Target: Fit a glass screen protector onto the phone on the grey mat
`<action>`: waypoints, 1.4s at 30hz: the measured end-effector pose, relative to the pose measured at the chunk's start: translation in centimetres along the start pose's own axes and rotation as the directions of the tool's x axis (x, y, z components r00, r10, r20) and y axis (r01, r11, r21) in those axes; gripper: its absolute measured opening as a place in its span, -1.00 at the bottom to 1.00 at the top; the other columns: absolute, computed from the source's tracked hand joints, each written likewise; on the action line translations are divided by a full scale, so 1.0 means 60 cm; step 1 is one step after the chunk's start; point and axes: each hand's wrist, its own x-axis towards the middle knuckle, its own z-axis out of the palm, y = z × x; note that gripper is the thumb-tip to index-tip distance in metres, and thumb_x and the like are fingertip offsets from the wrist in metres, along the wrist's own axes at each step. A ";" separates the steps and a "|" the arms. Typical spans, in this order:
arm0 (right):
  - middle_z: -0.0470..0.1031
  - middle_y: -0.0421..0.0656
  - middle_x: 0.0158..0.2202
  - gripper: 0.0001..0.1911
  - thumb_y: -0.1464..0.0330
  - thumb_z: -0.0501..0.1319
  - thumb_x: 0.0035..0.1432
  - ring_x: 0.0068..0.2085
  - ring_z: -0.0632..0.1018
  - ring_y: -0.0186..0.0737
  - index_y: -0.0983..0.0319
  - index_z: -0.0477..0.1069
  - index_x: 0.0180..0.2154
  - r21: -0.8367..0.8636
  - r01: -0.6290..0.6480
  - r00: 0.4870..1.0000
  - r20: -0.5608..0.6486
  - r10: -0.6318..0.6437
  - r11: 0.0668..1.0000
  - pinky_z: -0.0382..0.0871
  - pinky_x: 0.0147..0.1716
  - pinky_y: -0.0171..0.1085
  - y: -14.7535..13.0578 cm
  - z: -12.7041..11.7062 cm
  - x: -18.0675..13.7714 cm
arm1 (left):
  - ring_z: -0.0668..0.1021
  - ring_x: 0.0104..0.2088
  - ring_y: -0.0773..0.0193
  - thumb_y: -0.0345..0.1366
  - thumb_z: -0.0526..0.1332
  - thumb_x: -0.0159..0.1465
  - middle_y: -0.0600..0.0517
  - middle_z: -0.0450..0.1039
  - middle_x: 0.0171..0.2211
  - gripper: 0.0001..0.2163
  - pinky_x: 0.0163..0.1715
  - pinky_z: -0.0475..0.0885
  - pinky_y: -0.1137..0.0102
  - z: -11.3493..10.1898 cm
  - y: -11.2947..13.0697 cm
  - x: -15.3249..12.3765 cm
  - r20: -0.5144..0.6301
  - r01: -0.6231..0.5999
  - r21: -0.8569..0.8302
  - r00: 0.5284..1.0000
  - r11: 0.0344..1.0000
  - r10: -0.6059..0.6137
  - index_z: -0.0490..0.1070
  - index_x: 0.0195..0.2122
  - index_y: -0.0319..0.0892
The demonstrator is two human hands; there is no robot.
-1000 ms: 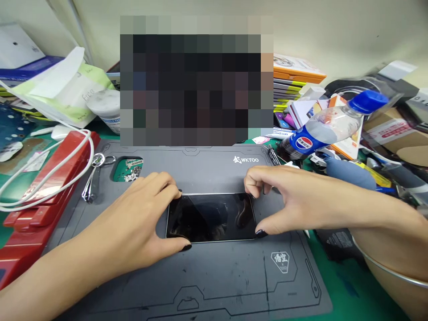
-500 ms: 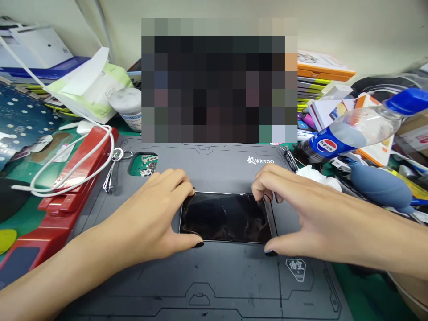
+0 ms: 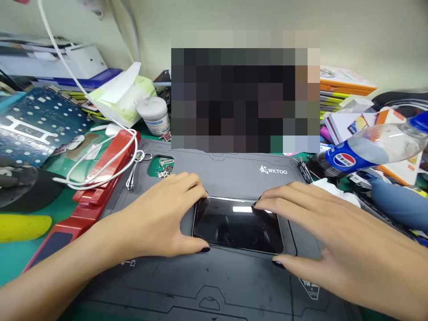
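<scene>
A black smartphone [image 3: 236, 224] lies flat, screen up, on a grey work mat [image 3: 220, 171] marked WKTOO. My left hand [image 3: 160, 218] clasps the phone's left end, fingers over the far edge and thumb at the near corner. From the right, my right hand [image 3: 310, 227] lies with its fingers stretched flat over the phone's far right part, fingertips pressing on the glass, while the thumb rests by the near right corner.
A red case [image 3: 100, 178] with a coiled white cable [image 3: 96, 156] lies left of the mat, with tweezers [image 3: 132, 171] beside it. A white jar [image 3: 154, 115], tissue pack [image 3: 123, 96] and circuit board [image 3: 36, 120] sit behind. A Pepsi bottle [image 3: 368, 149], blue blower [image 3: 397, 203] and stacked boxes [image 3: 344, 89] crowd the right.
My right hand went from a pinch on the phone's right end to fingers laid flat over the screen. The view shifted left, so everything sits further right in frame.
</scene>
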 end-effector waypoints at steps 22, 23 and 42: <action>0.15 0.15 0.42 -0.47 0.29 0.20 0.34 0.40 0.28 0.25 0.20 0.25 0.29 -0.097 -0.151 0.853 -0.515 0.080 0.984 0.32 0.27 0.27 0.080 0.042 0.046 | 0.47 0.10 0.03 -0.30 0.14 0.34 -0.15 0.36 0.11 -0.65 0.04 0.54 0.06 0.010 -0.019 0.009 -0.473 0.086 0.001 0.878 0.996 -0.075 0.22 0.14 -0.13; 0.07 0.16 0.45 -0.44 0.30 0.20 0.34 0.43 0.21 0.27 0.20 0.19 0.32 -0.089 -0.183 0.815 -0.570 0.101 0.979 0.22 0.33 0.31 0.073 0.034 0.045 | 0.47 0.10 0.03 -0.31 0.13 0.34 -0.15 0.36 0.11 -0.65 0.03 0.54 0.08 0.010 -0.019 0.010 -0.471 0.093 -0.001 0.878 0.996 -0.082 0.22 0.14 -0.14; 0.57 -0.11 -0.13 -0.77 0.25 0.24 0.27 -0.27 0.64 -0.16 0.14 0.49 -0.05 -0.086 -0.384 0.896 -0.274 0.349 0.919 0.53 -0.44 -0.27 0.084 0.013 -0.068 | 0.53 -0.07 -0.16 -0.03 0.52 0.01 -0.18 0.46 -0.03 -0.43 -0.06 0.49 -0.08 0.011 -0.001 0.002 -0.033 -0.075 0.100 0.996 0.992 0.079 0.48 -0.03 -0.25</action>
